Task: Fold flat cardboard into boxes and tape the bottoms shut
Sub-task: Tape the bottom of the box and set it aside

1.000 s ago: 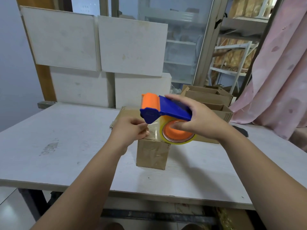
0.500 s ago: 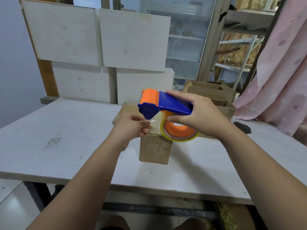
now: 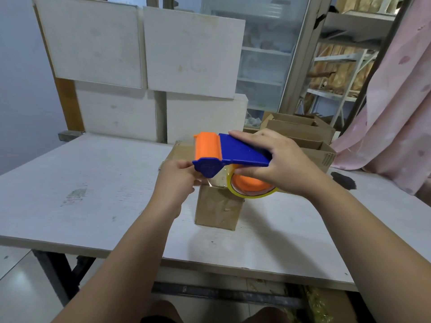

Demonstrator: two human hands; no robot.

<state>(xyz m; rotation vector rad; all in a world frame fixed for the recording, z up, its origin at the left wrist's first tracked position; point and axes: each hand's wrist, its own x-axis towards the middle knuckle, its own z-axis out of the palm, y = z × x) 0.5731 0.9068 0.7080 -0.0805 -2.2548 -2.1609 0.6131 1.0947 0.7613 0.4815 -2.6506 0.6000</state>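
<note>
On my feed the right hand (image 3: 283,166) grips the blue plastic tape dispenser with the orange roller (image 3: 235,152). Its fingers lie over the top and its thumb curls under against the orange hub, holding the dispenser in the air just above the small brown cardboard box (image 3: 217,208). The roll of clear tape with a yellowish edge (image 3: 253,194) hangs under the dispenser, in front of the box's upper right corner. The left hand (image 3: 177,183) is closed at the dispenser's blue nose, fingertips pinching the loose clear tape strip (image 3: 211,181) that runs back to the roll. The box stands upright near the middle of the white table (image 3: 93,183); I cannot see its top behind the hands. A flat brown cardboard sheet (image 3: 180,149) lies just behind it. At the table's far right I see open brown cardboard boxes (image 3: 303,134) packed together, a black object (image 3: 344,180) on the tabletop near them, and a pink curtain (image 3: 396,101). White panels (image 3: 186,50) stand behind the table.
</note>
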